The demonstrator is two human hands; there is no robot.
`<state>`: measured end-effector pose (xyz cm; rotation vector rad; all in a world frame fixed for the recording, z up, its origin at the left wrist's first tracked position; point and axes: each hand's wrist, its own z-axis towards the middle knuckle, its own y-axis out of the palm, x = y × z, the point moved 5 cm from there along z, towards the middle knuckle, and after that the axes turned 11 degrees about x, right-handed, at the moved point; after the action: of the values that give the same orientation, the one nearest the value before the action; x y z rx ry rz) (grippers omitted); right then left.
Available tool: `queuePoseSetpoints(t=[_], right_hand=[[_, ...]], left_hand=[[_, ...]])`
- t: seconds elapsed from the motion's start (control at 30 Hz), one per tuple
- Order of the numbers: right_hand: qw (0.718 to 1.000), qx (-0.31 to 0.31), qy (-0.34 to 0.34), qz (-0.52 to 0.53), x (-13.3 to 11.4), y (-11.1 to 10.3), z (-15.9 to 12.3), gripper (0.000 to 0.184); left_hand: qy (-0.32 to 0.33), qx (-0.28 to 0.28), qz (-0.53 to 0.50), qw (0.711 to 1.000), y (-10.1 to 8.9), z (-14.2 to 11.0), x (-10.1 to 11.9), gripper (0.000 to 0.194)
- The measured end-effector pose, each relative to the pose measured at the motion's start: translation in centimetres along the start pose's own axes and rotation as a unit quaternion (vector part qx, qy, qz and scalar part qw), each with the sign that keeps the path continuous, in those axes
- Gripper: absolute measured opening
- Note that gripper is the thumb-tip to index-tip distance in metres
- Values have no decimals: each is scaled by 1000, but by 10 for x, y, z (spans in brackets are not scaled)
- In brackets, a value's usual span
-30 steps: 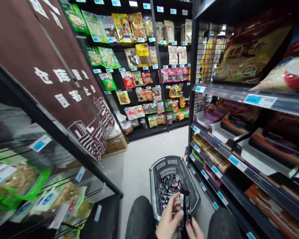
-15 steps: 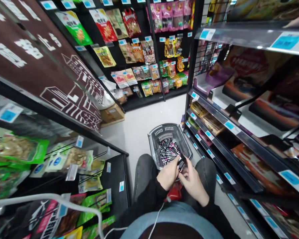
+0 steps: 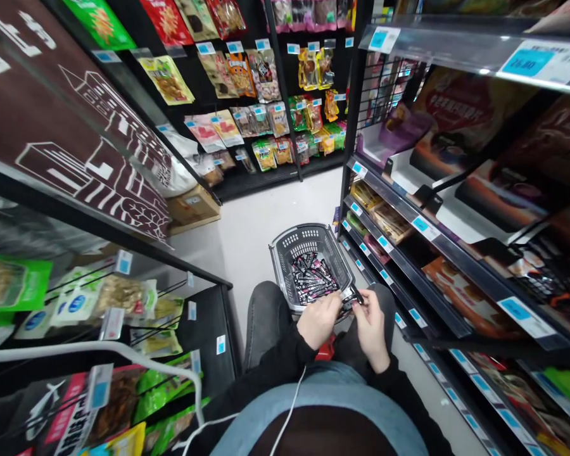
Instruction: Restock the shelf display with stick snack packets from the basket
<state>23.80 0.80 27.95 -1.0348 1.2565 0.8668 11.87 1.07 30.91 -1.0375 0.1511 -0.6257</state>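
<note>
A grey plastic shopping basket [image 3: 300, 232] stands on the floor between my knees. Several small black, white and pink packets [image 3: 312, 273] lie loose inside it. Over the basket's near right corner, my left hand [image 3: 320, 316] pinches one small black packet [image 3: 351, 299] from the left. My right hand [image 3: 372, 326] grips the same packet at its right side, the fingers closed around its edge. Something red, partly hidden, shows below my hands.
Shelves with price tags [image 3: 425, 228] rise close on my right. Bagged snacks hang on the back rack [image 3: 266, 76] and the left rack [image 3: 123, 294]. A cardboard box [image 3: 193, 208] sits on the floor at the left. A white cable [image 3: 99, 348] crosses the lower left.
My hands have moved apart slightly, the right one further right, and the packet now shows more between them. The view has shifted, so the basket appears a little higher and further left.
</note>
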Motion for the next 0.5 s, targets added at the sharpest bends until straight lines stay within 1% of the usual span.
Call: queuePoseSetpoints(t=[0.07, 0.17, 0.23, 0.3, 0.33, 0.4, 0.5], right_hand=[[1000, 24, -10, -5, 1, -2, -4, 22], [999, 42, -22, -16, 3, -4, -10, 22], [998, 45, -30, -24, 4, -6, -12, 21], [998, 42, -40, -32, 4, -9, -12, 19], [998, 38, -44, -37, 3, -11, -12, 18], [997, 19, -49, -49, 1, -12, -11, 16], [996, -12, -48, -76, 0, -13, -9, 13]], left_hand=[[-62, -12, -48, 997, -1, 1, -2, 20], [-132, -51, -139, 980, 2, -1, -4, 21], [-182, -72, -197, 961, 5, -5, -6, 18], [-235, -80, -254, 935, 7, -8, -9, 14], [-253, -82, -282, 922, 7, -9, -10, 15], [-266, -96, -329, 901, 7, -10, -11, 20], [-273, -128, -361, 882, 8, -12, -10, 18]])
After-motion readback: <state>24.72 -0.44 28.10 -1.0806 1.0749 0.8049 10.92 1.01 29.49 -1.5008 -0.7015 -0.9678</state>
